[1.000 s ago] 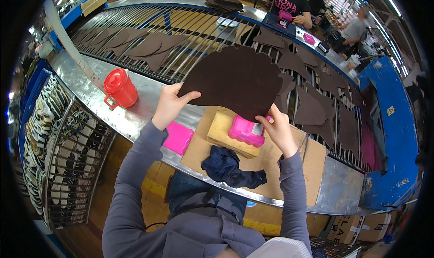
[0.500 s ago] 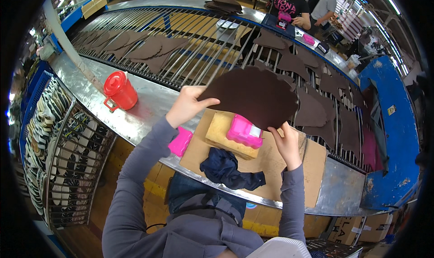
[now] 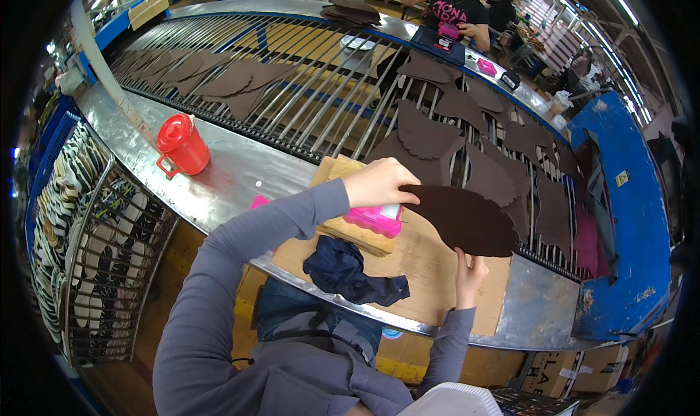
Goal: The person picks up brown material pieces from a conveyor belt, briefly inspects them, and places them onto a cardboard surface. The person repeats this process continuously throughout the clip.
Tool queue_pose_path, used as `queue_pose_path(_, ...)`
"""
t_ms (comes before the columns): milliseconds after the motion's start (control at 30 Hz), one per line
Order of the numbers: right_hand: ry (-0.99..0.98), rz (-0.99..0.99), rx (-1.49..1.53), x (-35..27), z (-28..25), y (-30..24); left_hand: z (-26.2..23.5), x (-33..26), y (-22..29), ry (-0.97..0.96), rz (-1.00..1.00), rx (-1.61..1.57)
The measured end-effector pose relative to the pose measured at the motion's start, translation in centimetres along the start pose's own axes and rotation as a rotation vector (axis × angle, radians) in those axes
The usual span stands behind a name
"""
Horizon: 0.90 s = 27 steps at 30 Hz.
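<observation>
I hold a dark brown flat cut piece (image 3: 467,223), which looks like leather or fabric, with one scalloped edge. My left hand (image 3: 383,184) pinches its left corner between thumb and fingers. Along its lower edge my right hand (image 3: 470,276) grips it, closed. The piece hangs above the cardboard sheet (image 3: 426,292) and the rack's near edge. Beneath my left forearm, a pink plastic block (image 3: 375,219) rests on a tan foam-like slab (image 3: 350,234), partly hidden. A crumpled navy cloth (image 3: 350,274) lies just in front of the slab.
Across the metal bench stretches a rack of rods (image 3: 310,99) carrying several brown cut pieces (image 3: 430,128). A red lidded mug (image 3: 184,145) stands at left. At right is a blue machine housing (image 3: 625,226); at lower left, a wire rack of shoe parts (image 3: 109,270). A co-worker (image 3: 456,11) stands opposite.
Both hands are still on the brown piece, which has moved right and lower. My left hand has swung right across the slab. More pieces on the rods now show behind it.
</observation>
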State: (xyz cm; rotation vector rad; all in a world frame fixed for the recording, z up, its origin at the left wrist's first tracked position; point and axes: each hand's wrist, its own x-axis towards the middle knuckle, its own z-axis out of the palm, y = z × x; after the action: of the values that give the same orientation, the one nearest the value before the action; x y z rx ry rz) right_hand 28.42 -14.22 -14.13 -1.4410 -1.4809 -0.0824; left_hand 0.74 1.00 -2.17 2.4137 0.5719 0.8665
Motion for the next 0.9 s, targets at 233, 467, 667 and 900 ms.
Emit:
queue_pose_path(233, -0.003, -0.138, -0.315, 2.8, -9.4, -2.9, 2.0, 3.6, 2.6, -0.209, 0.052, -0.043)
queue_pose_path(467, 0.019, -0.223, -0.183, 9.1, -14.0, -8.6, 1.2, 7.2, 4.2, -0.024, 0.234, 0.198)
queue_pose_path(667, 0.206, 0.212, 0.251, 17.1, -9.3, -5.6, -10.5, 6.0, 3.6, 0.54, 0.125, -0.094)
queue_pose_path(900, -0.029, 0.779, 1.011, 19.7, 9.9, 2.9, -12.4, -17.5, -6.7, 1.093, -0.551, -0.338)
